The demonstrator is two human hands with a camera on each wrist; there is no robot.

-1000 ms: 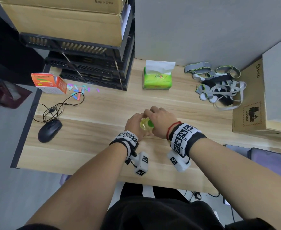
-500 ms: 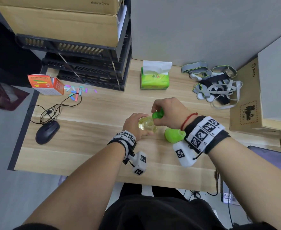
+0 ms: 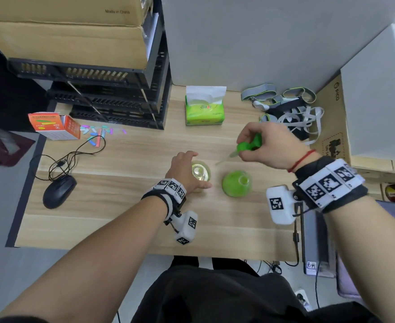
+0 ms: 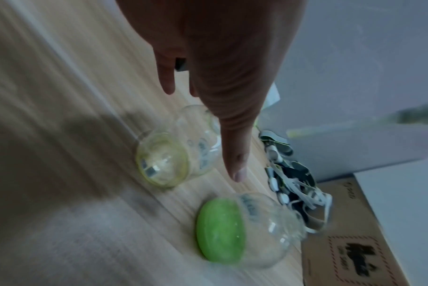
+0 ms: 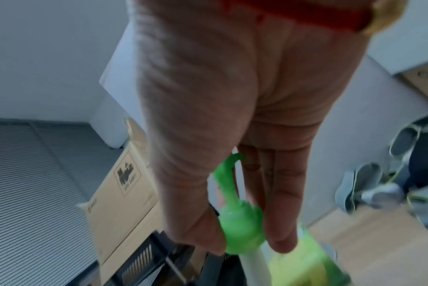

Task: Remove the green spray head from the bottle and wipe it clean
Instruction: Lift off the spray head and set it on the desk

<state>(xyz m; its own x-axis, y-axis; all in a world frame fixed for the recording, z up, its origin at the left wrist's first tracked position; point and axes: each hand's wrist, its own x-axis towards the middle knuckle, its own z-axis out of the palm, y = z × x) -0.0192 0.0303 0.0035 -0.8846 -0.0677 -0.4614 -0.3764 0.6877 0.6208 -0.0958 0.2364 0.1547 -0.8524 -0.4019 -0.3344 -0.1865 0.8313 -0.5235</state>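
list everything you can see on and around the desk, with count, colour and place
green plastic spray head: 1, green with a pale dip tube, lifted off the bottle, gripped in the right hand
clear round bottle: 1, clear with yellowish liquid, desk centre, open neck
clear round bottle with green liquid: 1, right of the first
tissue pack: 1, green, white tissue up, back of desk
computer mouse: 1, black, desk left
small carton: 1, orange and white, back left
strap pile: grey and white, back right
black crates: stacked, back left
cardboard boxes: brown, on the crates
left hand: holds first bottle
right hand: raised above desk
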